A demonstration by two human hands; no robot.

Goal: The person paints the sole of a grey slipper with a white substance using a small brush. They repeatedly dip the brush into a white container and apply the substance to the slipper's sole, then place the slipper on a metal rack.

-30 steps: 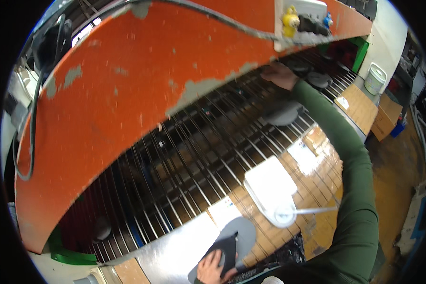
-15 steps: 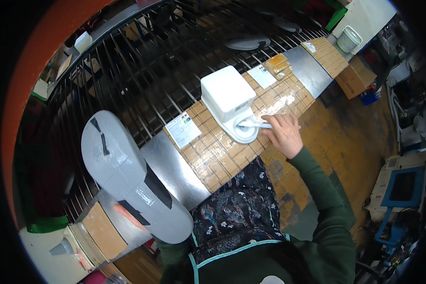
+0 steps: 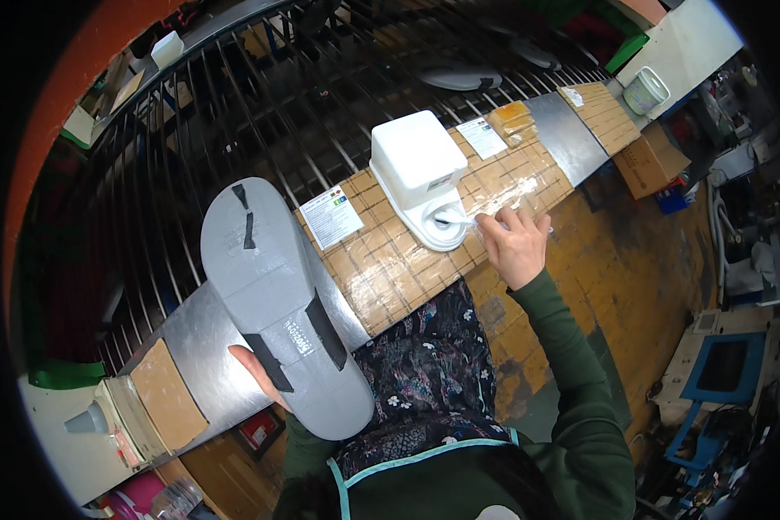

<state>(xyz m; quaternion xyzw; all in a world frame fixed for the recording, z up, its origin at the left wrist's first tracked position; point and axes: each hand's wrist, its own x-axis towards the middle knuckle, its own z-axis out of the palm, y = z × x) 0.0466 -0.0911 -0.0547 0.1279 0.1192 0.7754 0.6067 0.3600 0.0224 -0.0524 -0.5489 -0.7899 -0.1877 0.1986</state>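
My left hand (image 3: 256,373), mostly hidden under it, holds a large grey shoe sole (image 3: 260,251) with black patches. The sole's bottom faces up, above the bench's left part and my apron. My right hand (image 3: 520,247) pinches the thin white handle of what looks like a brush (image 3: 471,222). Its far end reaches into the round cup at the front of a white plastic dispenser (image 3: 416,160), so its tip cannot be made out. The dispenser stands on a board (image 3: 390,282) wrapped in brown cardboard and clear tape.
Printed labels (image 3: 331,217) lie on the board, beside a yellow sponge-like block (image 3: 513,121). Behind runs a rack of metal bars (image 3: 260,113), with other grey soles (image 3: 461,76) beyond. A white bucket (image 3: 646,90) stands at the far right, near a cardboard box (image 3: 650,162).
The sole has moved right and turned more squarely face up. My right hand has shifted slightly left and down, and the handle now tilts downward away from the cup's opening less levelly than before.
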